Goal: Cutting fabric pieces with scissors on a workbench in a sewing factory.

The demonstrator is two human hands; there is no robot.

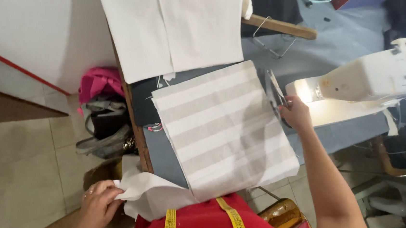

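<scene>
No packages, labels, signs or screens are showing anywhere around the white sewing machine (380, 75), neither on the table beside it nor on the floor below it.

Striped fabric (223, 130) flat on the table (161, 159), plain cloth pieces (171, 24) behind it. Scissors (275, 90) at its right edge, sewing machine (379, 77) farther right. Bags (103, 120) on the floor left of the table.

Red top (204, 225), yellow measuring tape (237, 225) with black markings draped round neck, both ends hanging down front. Arms bare, no sleeves showing. Ring on left hand (99, 205), looks like.
</scene>
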